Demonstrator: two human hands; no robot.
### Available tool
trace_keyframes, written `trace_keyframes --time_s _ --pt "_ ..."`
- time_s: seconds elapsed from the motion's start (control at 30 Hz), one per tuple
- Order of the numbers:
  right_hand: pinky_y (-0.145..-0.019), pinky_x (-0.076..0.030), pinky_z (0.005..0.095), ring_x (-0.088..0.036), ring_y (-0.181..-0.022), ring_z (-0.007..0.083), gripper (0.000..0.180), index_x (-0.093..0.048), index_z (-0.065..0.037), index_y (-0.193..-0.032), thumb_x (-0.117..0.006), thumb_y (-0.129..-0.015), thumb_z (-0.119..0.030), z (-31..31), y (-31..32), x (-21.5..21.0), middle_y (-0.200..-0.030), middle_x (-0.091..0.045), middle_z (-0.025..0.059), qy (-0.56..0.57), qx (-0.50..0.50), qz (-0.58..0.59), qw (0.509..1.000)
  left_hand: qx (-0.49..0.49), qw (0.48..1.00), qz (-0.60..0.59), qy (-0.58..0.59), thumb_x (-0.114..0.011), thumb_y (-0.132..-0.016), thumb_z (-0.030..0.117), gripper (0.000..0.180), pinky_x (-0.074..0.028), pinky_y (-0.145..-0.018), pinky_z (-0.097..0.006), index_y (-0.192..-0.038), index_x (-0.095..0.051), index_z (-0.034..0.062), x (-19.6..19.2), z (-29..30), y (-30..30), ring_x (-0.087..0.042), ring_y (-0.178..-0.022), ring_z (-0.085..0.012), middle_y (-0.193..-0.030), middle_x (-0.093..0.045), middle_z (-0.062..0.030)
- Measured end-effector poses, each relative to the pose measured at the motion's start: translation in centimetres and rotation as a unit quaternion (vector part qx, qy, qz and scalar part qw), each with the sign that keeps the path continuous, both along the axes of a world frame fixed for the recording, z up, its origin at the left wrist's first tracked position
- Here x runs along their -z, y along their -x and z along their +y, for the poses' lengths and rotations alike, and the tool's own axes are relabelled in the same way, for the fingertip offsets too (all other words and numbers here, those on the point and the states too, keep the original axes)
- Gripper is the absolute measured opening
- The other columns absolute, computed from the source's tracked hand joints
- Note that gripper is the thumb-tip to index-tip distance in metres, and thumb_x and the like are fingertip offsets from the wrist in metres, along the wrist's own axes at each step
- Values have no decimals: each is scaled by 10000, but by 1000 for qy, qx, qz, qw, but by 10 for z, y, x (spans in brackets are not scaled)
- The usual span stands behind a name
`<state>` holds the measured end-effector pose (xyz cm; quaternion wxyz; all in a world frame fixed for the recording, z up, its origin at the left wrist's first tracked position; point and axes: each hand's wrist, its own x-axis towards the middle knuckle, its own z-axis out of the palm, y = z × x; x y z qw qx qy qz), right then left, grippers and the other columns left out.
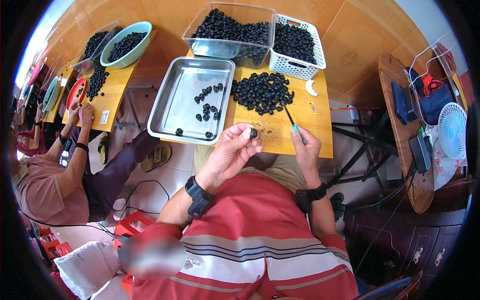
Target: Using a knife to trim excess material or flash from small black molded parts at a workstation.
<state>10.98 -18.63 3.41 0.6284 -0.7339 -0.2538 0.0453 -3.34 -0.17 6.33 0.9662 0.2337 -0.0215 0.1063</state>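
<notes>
My left hand (234, 147) pinches one small black round piece (253, 133) between thumb and fingers, just above the near edge of the wooden board (315, 135). My right hand (306, 147) grips a thin dark tool with a blue handle (294, 122), its tip pointing up toward a heap of black pieces (262, 91) on the board. A steel tray (175, 107) to the left of the heap holds several loose black pieces.
A clear tub (200, 47) and a white basket (296, 67), both full of black pieces, stand at the board's far edge. At the left a second person works at another board with a teal bowl (142, 47). A white fan (452, 130) stands at the right.
</notes>
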Motion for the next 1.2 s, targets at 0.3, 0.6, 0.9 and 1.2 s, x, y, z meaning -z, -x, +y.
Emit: trace_keyframes --time_s 0.3,0.6,0.9,1.2 --pt "-621 -416 240 -487 -705 56 331 -714 51 -1082 -712 -983 -265 3 9 -2 -778 -589 -31 26 -60 -4 998 -39 995 88 -33 -654 -1000 126 156 -608 -860 -306 -1136 -654 50 1 9 11 -650 -890 -136 -1004 -672 -46" --pt "-590 -393 231 -452 -676 42 348 -722 50 -1064 -714 -982 -288 2 0 15 -733 -553 -53 11 -36 3 999 -261 725 284 -571 -717 -939 70 151 -559 -739 -288 -1074 -703 4 4 53 46 -706 -854 -162 -970 -729 -58" --pt "-558 -372 242 -439 -658 36 331 -720 60 -1033 -696 -992 -268 5 -5 23 -707 -535 -54 24 -37 12 999 -322 454 192 -808 -715 -874 78 133 -548 -780 -415 -998 -701 32 5 66 19 -668 -904 -338 -980 -697 -137" --pt "-549 -364 249 -430 -647 40 337 -712 67 -1022 -693 -992 -269 -2 -13 40 -694 -520 -50 24 -18 6 1000 -267 360 105 -888 -701 -825 90 202 -511 -912 -445 -1021 -674 46 12 99 -51 -598 -1077 -350 -1017 -669 -127"
